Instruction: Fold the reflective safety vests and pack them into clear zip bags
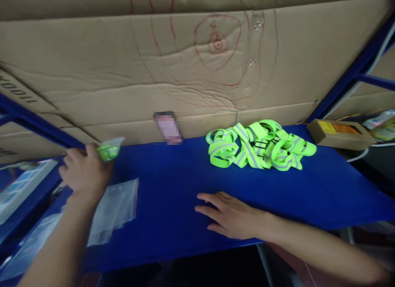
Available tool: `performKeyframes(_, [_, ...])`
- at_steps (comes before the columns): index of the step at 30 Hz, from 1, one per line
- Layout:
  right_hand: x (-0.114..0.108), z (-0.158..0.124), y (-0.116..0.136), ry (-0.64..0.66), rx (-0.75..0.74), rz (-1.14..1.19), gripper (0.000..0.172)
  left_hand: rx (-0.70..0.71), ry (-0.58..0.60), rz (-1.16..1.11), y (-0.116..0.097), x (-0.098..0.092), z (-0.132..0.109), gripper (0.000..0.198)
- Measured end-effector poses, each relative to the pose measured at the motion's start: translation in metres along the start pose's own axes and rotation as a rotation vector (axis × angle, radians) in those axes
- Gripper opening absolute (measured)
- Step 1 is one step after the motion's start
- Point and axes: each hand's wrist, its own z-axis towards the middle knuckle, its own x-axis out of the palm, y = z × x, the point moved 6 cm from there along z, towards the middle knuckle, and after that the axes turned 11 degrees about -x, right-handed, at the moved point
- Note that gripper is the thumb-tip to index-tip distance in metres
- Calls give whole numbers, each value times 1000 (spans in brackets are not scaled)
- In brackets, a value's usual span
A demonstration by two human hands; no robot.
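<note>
We hold one filled bag [109,151] (green shows through) pinched in our left hand [85,169], far left; our right hand [228,216] spreads over the tabletop [166,225], near centre. Far right, loose straps [248,149] lie unbagged; flat bags [119,205] lie near left.

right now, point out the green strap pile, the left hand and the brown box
Green strap pile [261,146]: head view, middle of the tangle.
Left hand [84,169]: head view, its back.
Brown box [345,141]: head view, front side.
</note>
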Motion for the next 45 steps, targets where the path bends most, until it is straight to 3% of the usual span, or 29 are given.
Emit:
performKeyframes(3, [2, 2, -5, -17, -25, -13, 50, -39, 144, 89, -3, 44, 8, 72])
performKeyframes(5, [0, 2, -9, -47, -55, -27, 46, -19, 193, 40, -12, 59, 1, 85])
performKeyframes(8, [-21, -5, -24, -155, -43, -71, 38, 130, 103, -8, -36, 50, -24, 76])
performKeyframes(11, [-60, -19, -60, -347, 161, -131, 33, 403, 176, 1, -67, 45, -67, 71])
performKeyframes(13, [-83, -29, -91, -437, 348, -207, 31, 546, 265, -123, -87, 49, -100, 69])
performKeyframes(15, [-95, -31, -116, -433, 478, -310, 44, 611, 385, -289, -104, 60, -130, 64])
performKeyframes(17, [-94, -26, -129, -374, 523, -379, 55, 566, 554, -448, -116, 78, -152, 56])
performKeyframes(19, [-85, -19, -126, -323, 509, -390, 39, 419, 767, -648, -121, 96, -165, 53])
performKeyframes(20, [-81, -15, -117, -317, 469, -395, 31, 316, 867, -767, -122, 103, -169, 54])
performKeyframes(22, [-73, -8, -87, -352, 301, -449, 30, 68, 1030, -1014, -120, 112, -169, 59])
performKeyframes(25, [-60, 2, -26, -450, -118, -577, 25, -274, 1251, -1284, -114, 117, -166, 70])
performKeyframes(27, [-43, 10, 4, -440, -374, -624, 22, -353, 1386, -1345, -114, 117, -168, 75])
performKeyframes(29, [-23, 15, 25, -437, -612, -643, 26, -290, 1451, -1299, -115, 117, -173, 82])
performKeyframes(32, [-8, 16, 37, -490, -797, -592, 29, -136, 1394, -1099, -113, 122, -182, 95])
performKeyframes(34, [-11, 14, 34, -461, -772, -496, 24, -37, 1343, -996, -113, 123, -187, 85])
performKeyframes(37, [-34, 11, 6, -390, -476, -337, 19, 115, 1314, -929, -115, 118, -192, 53])
performKeyframes(41, [-60, 1, -61, -331, 198, -211, 56, 313, 1084, -758, -115, 108, -189, 24])
performKeyframes(43, [-59, -3, -81, -288, 317, -94, 57, 371, 922, -688, -114, 105, -185, 18])
performKeyframes(45, [-56, -2, -89, -302, 316, 65, 47, 381, 814, -659, -112, 104, -181, 19])
